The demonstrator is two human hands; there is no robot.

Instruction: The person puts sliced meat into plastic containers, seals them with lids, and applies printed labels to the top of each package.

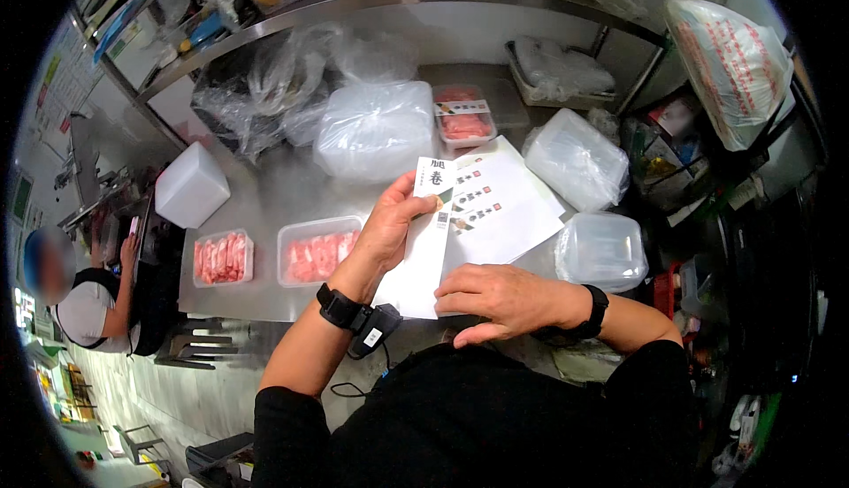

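Note:
My left hand (pixel 383 232) pinches a long white printed paper strip (pixel 426 256) between thumb and fingers. The strip bears large dark characters, a green band and a printed code. At its lower right edge rest the fingertips of my right hand (pixel 507 297), thumb held apart. Behind the strip, white printed label sheets (pixel 521 216) lie fanned on the steel table (pixel 265 196). An uncovered plastic tray of sliced pink meat (pixel 322 256) sits left of my left hand, partly hidden by the forearm. Further left is a smaller meat tray (pixel 223 259).
A meat tray with a paper band (pixel 464 120) stands at the back beside a bagged stack of plastic containers (pixel 378 129). More containers (pixel 577 156) and a wrapped stack (pixel 602 252) stand right. A container stack (pixel 192 186) lies left. A steel shelf (pixel 371 0) overhangs. A person (pixel 93 309) sits at left.

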